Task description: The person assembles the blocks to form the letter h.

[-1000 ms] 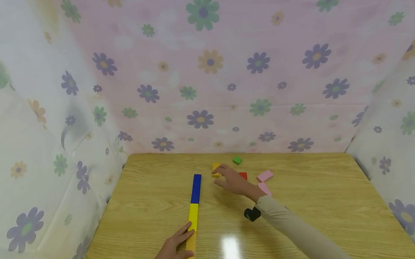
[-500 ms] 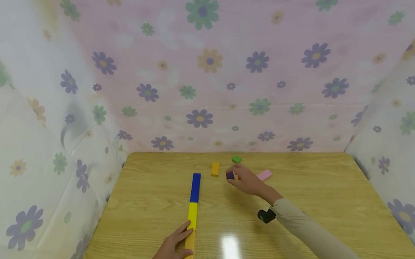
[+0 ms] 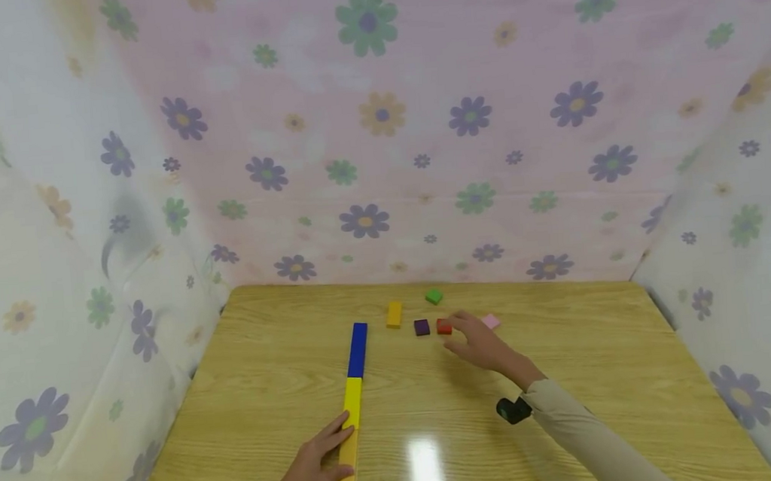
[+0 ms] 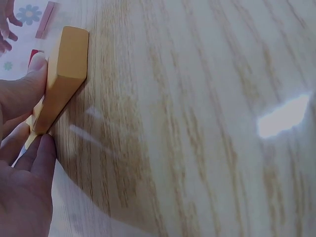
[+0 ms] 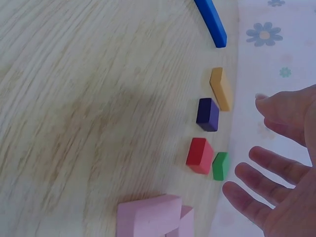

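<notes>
Spread right hand [image 3: 484, 346] has moved off purple block [image 3: 422, 327], apparently part-masking pink blocks [image 3: 492, 321]; left hand [image 3: 308, 469] pinches orange block [image 3: 348, 452].

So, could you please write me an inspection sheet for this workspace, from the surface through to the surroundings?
Surface: wood-grain table, with a bright reflection towards the front.
Job's things: blue block, yellow block and near orange block in a row, end to end; far orange block, purple block, red block, green block and pink blocks lie to its right.
Clutter: nothing seen.
Left hand: rests on the near orange block, fingers by the yellow joint.
Right hand: near the red block, holding nothing; dark device at its wrist.
Cables: nothing seen.
Surroundings: floral cloth behind and on both sides.
</notes>
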`<state>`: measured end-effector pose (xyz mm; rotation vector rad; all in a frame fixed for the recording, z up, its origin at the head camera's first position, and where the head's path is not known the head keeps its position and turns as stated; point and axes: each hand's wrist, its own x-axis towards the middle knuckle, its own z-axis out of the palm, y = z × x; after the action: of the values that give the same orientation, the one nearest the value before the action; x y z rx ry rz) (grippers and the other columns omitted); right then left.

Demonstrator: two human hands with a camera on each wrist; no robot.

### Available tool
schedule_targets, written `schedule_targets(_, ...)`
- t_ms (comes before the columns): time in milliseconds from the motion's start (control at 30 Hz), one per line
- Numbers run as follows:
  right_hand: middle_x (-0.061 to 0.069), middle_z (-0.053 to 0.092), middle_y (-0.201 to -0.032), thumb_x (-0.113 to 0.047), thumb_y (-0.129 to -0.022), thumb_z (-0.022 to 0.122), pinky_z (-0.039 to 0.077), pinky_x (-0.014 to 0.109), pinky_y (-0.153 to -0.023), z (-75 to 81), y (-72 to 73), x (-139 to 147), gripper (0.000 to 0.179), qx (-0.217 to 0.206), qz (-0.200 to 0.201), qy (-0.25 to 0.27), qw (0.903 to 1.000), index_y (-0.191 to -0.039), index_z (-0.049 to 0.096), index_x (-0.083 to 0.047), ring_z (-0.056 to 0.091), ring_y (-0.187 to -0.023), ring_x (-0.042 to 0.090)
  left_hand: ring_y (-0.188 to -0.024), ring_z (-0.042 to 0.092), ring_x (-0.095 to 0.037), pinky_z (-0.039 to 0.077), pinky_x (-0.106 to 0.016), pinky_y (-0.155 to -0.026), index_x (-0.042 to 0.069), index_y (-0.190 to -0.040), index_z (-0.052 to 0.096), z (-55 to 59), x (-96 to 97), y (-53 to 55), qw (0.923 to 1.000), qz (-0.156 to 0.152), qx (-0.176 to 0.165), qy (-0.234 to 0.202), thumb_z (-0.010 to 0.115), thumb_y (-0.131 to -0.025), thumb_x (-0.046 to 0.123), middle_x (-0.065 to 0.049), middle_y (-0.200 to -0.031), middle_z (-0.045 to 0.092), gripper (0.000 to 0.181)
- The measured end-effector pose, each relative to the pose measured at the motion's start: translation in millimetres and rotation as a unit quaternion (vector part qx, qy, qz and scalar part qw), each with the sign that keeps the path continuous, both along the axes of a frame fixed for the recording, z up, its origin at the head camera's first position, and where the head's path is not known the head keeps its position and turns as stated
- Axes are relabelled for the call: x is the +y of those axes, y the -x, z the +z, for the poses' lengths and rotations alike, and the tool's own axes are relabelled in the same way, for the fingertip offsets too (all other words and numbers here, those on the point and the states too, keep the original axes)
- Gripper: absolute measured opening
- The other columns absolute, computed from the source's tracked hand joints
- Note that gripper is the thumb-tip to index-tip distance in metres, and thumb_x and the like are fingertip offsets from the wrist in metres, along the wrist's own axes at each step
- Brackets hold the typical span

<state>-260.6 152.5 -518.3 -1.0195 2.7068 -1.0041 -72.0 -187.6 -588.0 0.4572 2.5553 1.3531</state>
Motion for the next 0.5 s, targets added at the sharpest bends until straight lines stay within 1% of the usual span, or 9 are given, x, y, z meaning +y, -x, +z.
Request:
schedule_targets(33,0.021,0.053,-0.119,-0.011,-0.091,0.063,0.048,0.05,-0.085,-1.3,-0.5,2.2,0.036,-0.001,-0.005,-0.001,1.0,-0.124,0.057,0.004,0.055,-0.105,0.038,-0.134,0.032,-0.037,0.037,-0.046,-0.102,0.005,-0.137,0.051,0.0,0.1,-0.1,1.0,0.0,0.0,0.001,0.068,-0.085,0.035,-0.006,-0.151,0.032,0.062)
schedule_targets(100,0.021,0.054,-0.118,-0.009,-0.09,0.064,0.05,0.048,-0.08,-4.3,-1.2,7.1,0.034,-0.001,-0.011,-0.005,0.9999,-0.121,0.058,0.005,0.059,-0.094,0.034,-0.134,0.032,-0.037,0.037,-0.047,-0.102,0.005,-0.137,0.05,0.1,0.5,-0.1,1.0,-0.001,-0.002,0.0,0.068,-0.085,0.035,-0.006,-0.151,0.032,0.062)
schedule_targets(167,0.021,0.055,-0.116,-0.007,-0.089,0.064,0.05,0.045,-0.076,-6.0,-2.5,11.7,0.032,0.001,-0.015,-0.008,0.9999,-0.119,0.059,0.005,0.059,-0.084,0.029,-0.134,0.032,-0.037,0.037,-0.048,-0.102,0.005,-0.137,0.05,-0.2,1.1,0.0,1.0,-0.003,-0.003,0.0,0.068,-0.085,0.035,-0.006,-0.152,0.032,0.063)
schedule_targets(200,0.021,0.055,-0.116,-0.007,-0.089,0.063,0.05,0.046,-0.075,-7.1,-3.3,14.3,0.031,0.003,-0.015,-0.009,0.9998,-0.118,0.06,0.005,0.058,-0.082,0.028,-0.134,0.032,-0.037,0.037,-0.047,-0.102,0.005,-0.137,0.05,-0.5,1.4,0.0,1.0,-0.003,-0.003,-0.001,0.067,-0.085,0.036,-0.006,-0.152,0.031,0.063)
schedule_targets(267,0.021,0.055,-0.115,-0.006,-0.089,0.063,0.049,0.048,-0.078,-8.6,-5.3,19.1,0.029,0.007,-0.013,-0.008,0.9999,-0.116,0.06,0.006,0.058,-0.084,0.03,-0.134,0.032,-0.037,0.037,-0.047,-0.102,0.005,-0.137,0.05,-0.8,1.8,-0.2,1.0,-0.004,-0.002,-0.002,0.068,-0.085,0.036,-0.006,-0.152,0.031,0.063)
schedule_targets(400,0.021,0.056,-0.115,-0.005,-0.088,0.063,0.044,0.056,-0.088,-13.1,-8.6,27.7,0.029,0.022,-0.014,-0.008,0.9996,-0.115,0.061,0.006,0.054,-0.104,0.039,-0.134,0.032,-0.037,0.037,-0.048,-0.102,0.005,-0.137,0.05,-1.8,1.2,-1.2,1.0,-0.002,0.003,0.001,0.068,-0.084,0.035,-0.006,-0.152,0.031,0.063)
schedule_targets(500,0.021,0.056,-0.116,-0.004,-0.087,0.065,0.043,0.056,-0.09,-19.7,-8.9,33.5,0.028,0.038,-0.022,-0.013,0.999,-0.113,0.061,0.005,0.052,-0.108,0.039,-0.134,0.032,-0.037,0.036,-0.049,-0.101,0.005,-0.137,0.05,-1.5,0.0,-1.2,1.0,0.003,0.005,0.002,0.069,-0.084,0.034,-0.006,-0.152,0.031,0.063)
